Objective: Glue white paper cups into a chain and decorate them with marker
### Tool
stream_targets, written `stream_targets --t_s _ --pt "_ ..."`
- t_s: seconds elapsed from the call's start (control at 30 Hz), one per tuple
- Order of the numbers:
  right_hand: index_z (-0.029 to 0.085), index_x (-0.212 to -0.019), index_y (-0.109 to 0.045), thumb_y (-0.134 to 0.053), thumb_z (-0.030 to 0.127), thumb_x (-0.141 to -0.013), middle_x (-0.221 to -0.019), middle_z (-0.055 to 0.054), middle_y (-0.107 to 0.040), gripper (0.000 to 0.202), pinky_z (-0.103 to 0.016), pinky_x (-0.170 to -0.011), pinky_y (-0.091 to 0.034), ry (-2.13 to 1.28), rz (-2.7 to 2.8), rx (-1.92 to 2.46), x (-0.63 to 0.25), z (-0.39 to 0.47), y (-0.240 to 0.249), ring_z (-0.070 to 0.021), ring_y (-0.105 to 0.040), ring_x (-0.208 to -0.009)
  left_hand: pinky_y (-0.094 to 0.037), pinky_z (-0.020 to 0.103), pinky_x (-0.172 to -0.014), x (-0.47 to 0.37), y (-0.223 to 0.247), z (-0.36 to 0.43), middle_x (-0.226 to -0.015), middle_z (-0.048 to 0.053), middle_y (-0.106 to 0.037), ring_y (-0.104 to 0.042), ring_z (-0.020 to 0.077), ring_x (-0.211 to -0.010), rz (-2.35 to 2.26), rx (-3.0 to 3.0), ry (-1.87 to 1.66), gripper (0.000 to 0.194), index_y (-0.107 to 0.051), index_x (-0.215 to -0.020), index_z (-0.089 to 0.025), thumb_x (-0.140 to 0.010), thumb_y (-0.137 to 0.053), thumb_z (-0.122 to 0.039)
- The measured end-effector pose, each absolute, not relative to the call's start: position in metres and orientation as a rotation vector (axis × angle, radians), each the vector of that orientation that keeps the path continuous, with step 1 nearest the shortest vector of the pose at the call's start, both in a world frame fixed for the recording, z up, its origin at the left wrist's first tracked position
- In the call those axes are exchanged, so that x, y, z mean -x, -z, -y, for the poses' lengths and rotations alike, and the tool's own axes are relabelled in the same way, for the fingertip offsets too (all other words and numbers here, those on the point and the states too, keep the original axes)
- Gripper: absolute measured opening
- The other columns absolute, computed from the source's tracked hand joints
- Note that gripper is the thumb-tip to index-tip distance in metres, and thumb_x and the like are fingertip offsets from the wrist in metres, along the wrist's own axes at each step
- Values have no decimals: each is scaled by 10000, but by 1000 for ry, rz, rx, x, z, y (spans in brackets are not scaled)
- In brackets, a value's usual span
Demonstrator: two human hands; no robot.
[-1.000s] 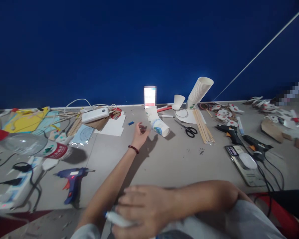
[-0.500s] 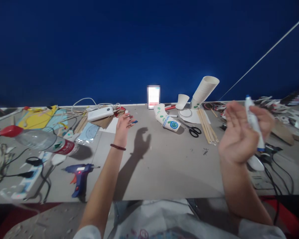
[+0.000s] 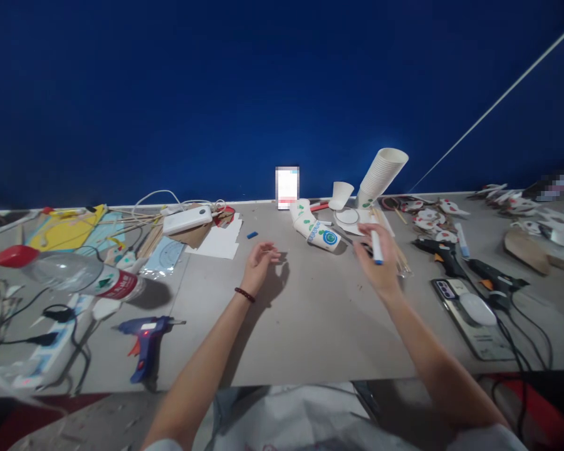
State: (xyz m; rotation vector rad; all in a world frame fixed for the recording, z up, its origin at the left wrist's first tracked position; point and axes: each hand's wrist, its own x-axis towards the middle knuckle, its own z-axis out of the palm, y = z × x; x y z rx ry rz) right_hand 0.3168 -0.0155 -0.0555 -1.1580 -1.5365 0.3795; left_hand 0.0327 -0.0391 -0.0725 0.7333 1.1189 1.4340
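My right hand (image 3: 378,260) holds a white marker (image 3: 376,246) with a blue end pointing down, close to the wooden sticks and the scissors, which it partly covers. My left hand (image 3: 262,257) hovers over the table with its fingers loosely curled and apart, nothing between them. A small blue cap (image 3: 252,235) lies on the table just beyond the left hand. Between the hands, farther back, lies a bent form of joined paper cups (image 3: 306,223) with green spots and a blue ringed eye. Behind my right hand, one paper cup (image 3: 341,195) stands near a tall tilted cup stack (image 3: 384,175).
At left are a plastic bottle (image 3: 82,269), a power strip (image 3: 56,347) and a blue glue gun (image 3: 146,338). Black glue guns (image 3: 439,254), a phone (image 3: 477,326) with a white object on it, and cables lie at right. A lit screen (image 3: 287,186) stands at the back.
My right hand has moved left with the marker, from above the right side to the sticks. The blue cap has left my left hand and lies on the table; that hand has come nearer.
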Motion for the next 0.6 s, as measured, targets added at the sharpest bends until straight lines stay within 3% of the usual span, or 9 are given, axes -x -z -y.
stream_targets --t_s 0.17,0.27,0.5,0.6 --pt "184 -1299 -525 -700 410 -827 -1230 -166 -691 551 -491 -867 -597 -349 1865 1320 -296 -12 83 -338 -713 -1054 -557 272 -750 -38 74 43 -904 36 -712 -716 149 -768 -1089 -771 -1359 214 -703 -922 -203 -739 -806 -164" --pt "181 -1289 -526 -684 369 -839 -1212 -169 -698 512 -467 -822 -607 -306 1898 1319 -286 -17 93 -330 -723 -995 -569 276 -762 -39 78 45 -916 38 -721 -733 159 -789 -1066 -778 -1333 244 -704 -954 -198 -740 -823 -204" --pt "179 -1309 -543 -642 185 -917 -1217 -183 -708 404 -534 -993 -570 241 1973 1000 -255 20 91 -325 -675 -1160 -576 356 -846 -45 81 47 -964 75 -759 -751 209 -860 -898 -656 -1260 417 -666 -1078 -182 -734 -855 -321" --pt "180 -1333 -557 -611 86 -921 -1263 -187 -700 426 -511 -1031 -560 339 2088 862 -239 43 87 -314 -618 -1287 -560 359 -887 -44 81 48 -1027 84 -776 -754 218 -907 -776 -546 -1215 430 -659 -1118 -190 -760 -838 -346"
